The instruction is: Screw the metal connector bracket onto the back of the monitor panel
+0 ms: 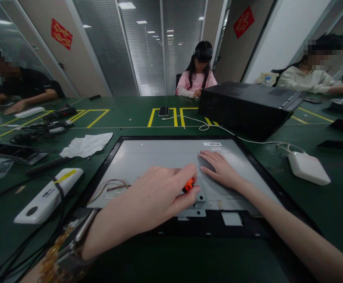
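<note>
My left hand [159, 192] is closed around the orange and black handle of a tool [188, 184], above a metal bracket [200, 204] at the near part of a flat panel. The tool's lower end is hidden. My right hand [217, 167] lies flat with fingers stretched out on the panel's grey metal back [159, 151], holding nothing. A black frame surrounds the panel, which lies on the green table. Thin coloured wires [109, 184] run over its left side, partly behind my left forearm.
A large black box [245, 106] stands behind the panel at right. A white adapter [308, 167] with a cable lies right. At left are a white device [49, 196], black cables [26, 243] and crumpled tissue [85, 144]. A phone [163, 111] lies farther back. Several people sit around the table.
</note>
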`<action>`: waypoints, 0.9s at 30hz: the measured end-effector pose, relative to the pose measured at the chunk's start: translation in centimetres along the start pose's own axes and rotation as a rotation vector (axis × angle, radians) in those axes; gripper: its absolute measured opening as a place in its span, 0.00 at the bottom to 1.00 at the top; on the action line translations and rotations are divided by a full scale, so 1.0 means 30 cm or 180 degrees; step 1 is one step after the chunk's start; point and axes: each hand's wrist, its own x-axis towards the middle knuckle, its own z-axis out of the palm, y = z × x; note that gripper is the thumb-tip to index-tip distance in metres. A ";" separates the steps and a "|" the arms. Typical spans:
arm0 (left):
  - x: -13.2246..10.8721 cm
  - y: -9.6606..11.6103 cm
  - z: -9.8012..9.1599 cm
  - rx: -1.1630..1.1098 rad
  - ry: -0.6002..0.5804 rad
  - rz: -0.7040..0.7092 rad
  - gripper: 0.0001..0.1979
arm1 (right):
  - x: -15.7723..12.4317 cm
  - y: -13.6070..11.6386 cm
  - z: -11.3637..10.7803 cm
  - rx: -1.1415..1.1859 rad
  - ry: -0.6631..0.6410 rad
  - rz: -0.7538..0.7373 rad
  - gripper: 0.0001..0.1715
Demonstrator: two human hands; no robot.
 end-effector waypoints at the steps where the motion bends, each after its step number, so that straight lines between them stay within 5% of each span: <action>1: 0.004 0.002 0.004 -0.0025 -0.0038 0.0016 0.09 | 0.000 -0.001 0.000 -0.0003 0.0001 -0.0003 0.31; 24: 0.006 0.019 -0.010 -0.0221 -0.0322 -0.0003 0.06 | 0.002 -0.004 -0.001 -0.0006 0.0008 0.0027 0.30; 27: 0.003 0.014 -0.006 -0.0021 -0.0268 0.0038 0.14 | 0.001 -0.003 -0.002 0.0004 0.0010 0.0014 0.30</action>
